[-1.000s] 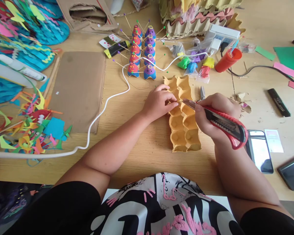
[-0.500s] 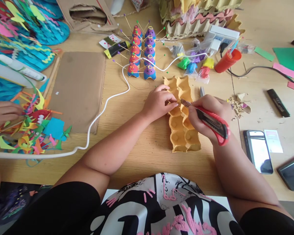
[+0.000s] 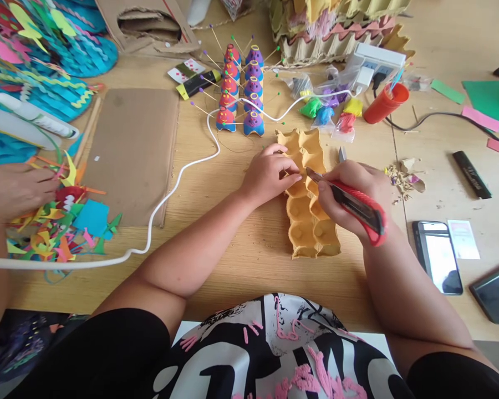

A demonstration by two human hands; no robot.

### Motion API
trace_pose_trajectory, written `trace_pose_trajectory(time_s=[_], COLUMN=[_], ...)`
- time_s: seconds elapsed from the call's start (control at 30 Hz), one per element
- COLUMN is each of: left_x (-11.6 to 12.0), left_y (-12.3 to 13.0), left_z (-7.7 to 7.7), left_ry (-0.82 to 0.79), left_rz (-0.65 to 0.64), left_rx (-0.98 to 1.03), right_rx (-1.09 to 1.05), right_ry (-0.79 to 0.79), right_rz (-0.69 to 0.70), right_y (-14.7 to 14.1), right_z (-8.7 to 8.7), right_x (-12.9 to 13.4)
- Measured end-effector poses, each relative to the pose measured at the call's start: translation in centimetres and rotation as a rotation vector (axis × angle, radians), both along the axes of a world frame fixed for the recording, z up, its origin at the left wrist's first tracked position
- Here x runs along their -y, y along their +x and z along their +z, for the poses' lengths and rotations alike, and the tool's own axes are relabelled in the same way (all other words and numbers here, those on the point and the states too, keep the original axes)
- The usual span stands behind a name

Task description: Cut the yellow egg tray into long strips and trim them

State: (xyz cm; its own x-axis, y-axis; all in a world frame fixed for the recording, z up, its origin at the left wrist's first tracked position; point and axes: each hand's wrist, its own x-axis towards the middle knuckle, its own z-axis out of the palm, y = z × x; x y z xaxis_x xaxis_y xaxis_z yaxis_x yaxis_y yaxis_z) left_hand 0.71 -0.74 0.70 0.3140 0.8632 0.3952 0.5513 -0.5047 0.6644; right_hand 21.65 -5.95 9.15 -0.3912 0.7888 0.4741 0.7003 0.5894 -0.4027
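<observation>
A yellow egg carton piece [image 3: 315,230], two cups wide, lies on the table in front of me. My left hand [image 3: 270,173] rests on its left edge, with fingers curled over the side and gripping it. In my right hand [image 3: 353,191] is a red utility knife [image 3: 360,210], its blade tip against the carton's middle ridge near my left fingertips. Just beyond my right hand, a metal blade [image 3: 342,154] partly shows on the table. Past the carton stand two painted egg carton strips, one red and blue [image 3: 227,117], the other purple and blue [image 3: 254,121], with pins stuck in.
A white cable [image 3: 183,169] crosses the table to a power strip [image 3: 376,58]. Another person's hand [image 3: 23,185] is over paper scraps [image 3: 50,233] at left. Cardboard [image 3: 128,155], bagged clay [image 3: 325,115], a red cup [image 3: 386,103] and phones [image 3: 437,257] lie around.
The other person's hand at left has moved right, further over the paper scraps. My hands, the knife and the carton look almost unmoved.
</observation>
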Motion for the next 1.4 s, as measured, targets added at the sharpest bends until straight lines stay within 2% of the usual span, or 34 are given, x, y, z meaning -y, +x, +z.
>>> trace_pose_trajectory(time_s=[0.27, 0.5, 0.73, 0.9, 1.03, 1.2, 1.4], left_x=[0.0, 0.1, 0.1, 0.2, 0.6, 0.8, 0.7], left_y=[0.0, 0.1, 0.1, 0.0, 0.0, -0.1, -0.1], left_z=[-0.2, 0.0, -0.2, 0.6, 1.3, 1.4, 1.2], left_ry=[0.0, 0.003, 0.021, 0.1, 0.164, 0.137, 0.163], left_rz=[-0.007, -0.004, 0.0, 0.016, 0.044, -0.035, -0.125], left_rx=[0.008, 0.012, 0.031, -0.002, -0.025, -0.03, 0.021], right_rx=[0.004, 0.068, -0.1, -0.129, -0.131, -0.129, -0.045], right_ry=[-0.009, -0.019, 0.079, -0.023, -0.137, -0.129, -0.082], right_rz=[-0.017, 0.01, 0.053, 0.029, 0.076, 0.14, 0.08], right_y=[-0.1, -0.1, 0.2, 0.4, 0.5, 0.5, 0.6], right_z=[0.0, 1.1, 2.4, 3.3, 3.4, 3.1, 2.5], right_x=[-0.2, 0.5, 1.2, 1.9, 1.6, 1.1, 1.0])
